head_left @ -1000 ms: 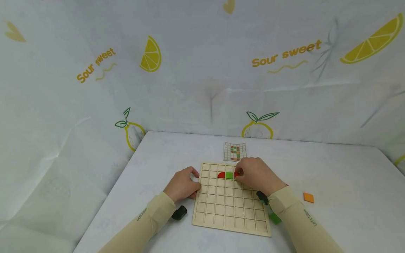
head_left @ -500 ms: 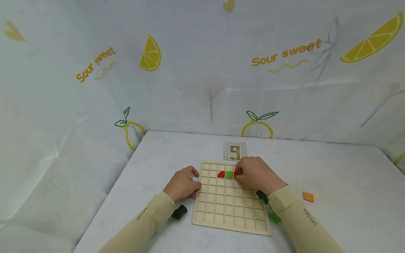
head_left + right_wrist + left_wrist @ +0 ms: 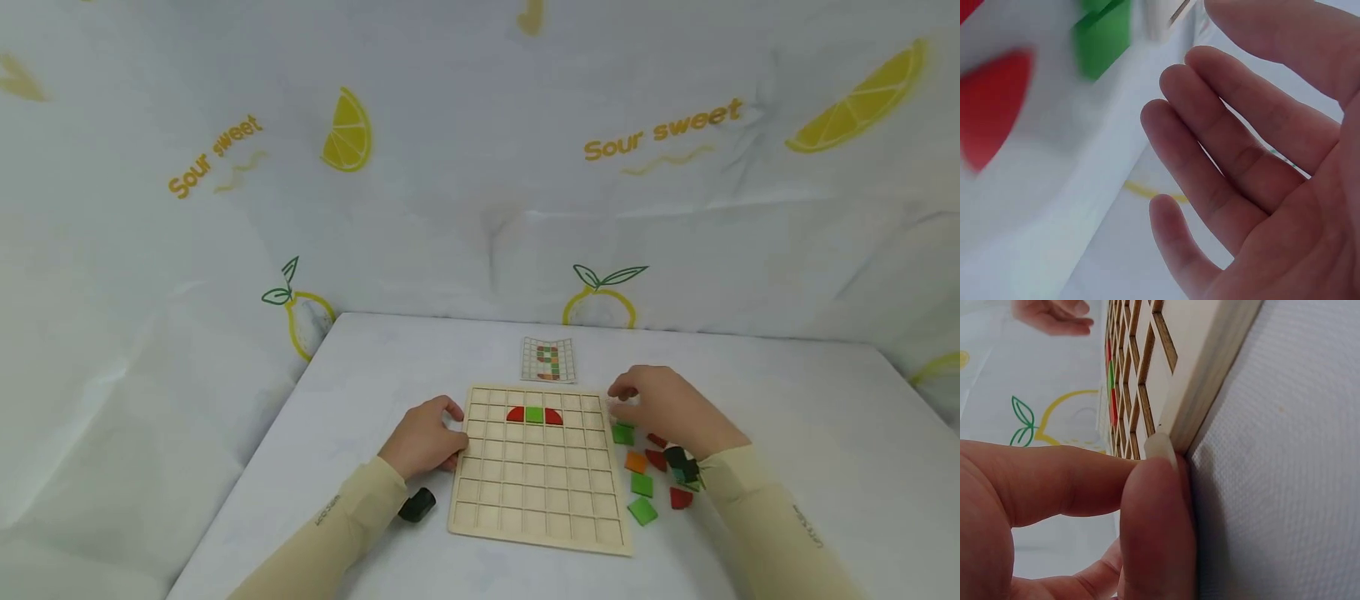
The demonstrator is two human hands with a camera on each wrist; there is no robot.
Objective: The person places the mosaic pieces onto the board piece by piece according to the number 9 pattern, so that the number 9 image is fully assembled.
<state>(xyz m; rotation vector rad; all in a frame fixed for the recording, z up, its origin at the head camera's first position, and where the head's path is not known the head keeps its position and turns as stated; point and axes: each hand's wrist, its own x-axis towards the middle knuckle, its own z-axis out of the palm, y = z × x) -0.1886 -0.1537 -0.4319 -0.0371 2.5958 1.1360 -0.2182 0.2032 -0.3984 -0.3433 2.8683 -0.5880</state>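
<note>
A wooden grid board (image 3: pixel 532 483) lies on the table. In one of its upper rows sit a red rounded tile (image 3: pixel 516 414), a green square tile (image 3: pixel 534 415) and another red rounded tile (image 3: pixel 553 416), side by side. My left hand (image 3: pixel 424 435) holds the board's left edge, thumb and index finger bent together against it; the left wrist view shows the thumb (image 3: pixel 1159 525) right at the rim. Past the board's upper right corner, my right hand (image 3: pixel 667 408) hovers by the loose tiles. Its fingers (image 3: pixel 1210 156) are spread and relaxed in the right wrist view, holding nothing.
Loose green, red and orange tiles lie right of the board, among them a green square (image 3: pixel 642 511), an orange square (image 3: pixel 636 462) and a red piece (image 3: pixel 681 498). Behind the board lies a printed pattern card (image 3: pixel 548 360). A lemon-print cloth (image 3: pixel 450 167) hangs behind.
My right hand has let go of the right red tile and moved right off the board, uncovering that tile and the loose ones. My left hand stays at the board's edge.
</note>
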